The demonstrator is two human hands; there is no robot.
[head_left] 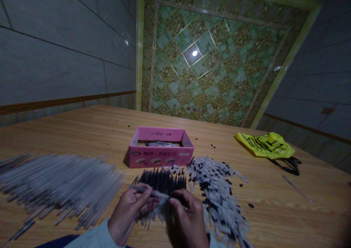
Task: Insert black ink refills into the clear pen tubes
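A slim translucent pen (157, 194) lies slantwise between my two hands, its left end dark. My left hand (128, 211) is closed, pinching it between thumb and fingers near the middle. At its right end, the thumb and fingers of my right hand (189, 211) close on it; a small dark bit shows at those fingertips, too small to name. Beneath and behind both hands lies a bundle of thin, black-tipped sticks like pen refills (161, 178). Right of my right hand spreads a heap of small translucent caps and black plugs (219, 189).
A large pile of clear tubes (63, 186) covers the table's left side. Behind the hands stands an open pink box (161, 157) with translucent pieces inside. A yellow bag (264, 145) with black handles lies at right, near a single thin tube (297, 188) on the wooden table (104, 127).
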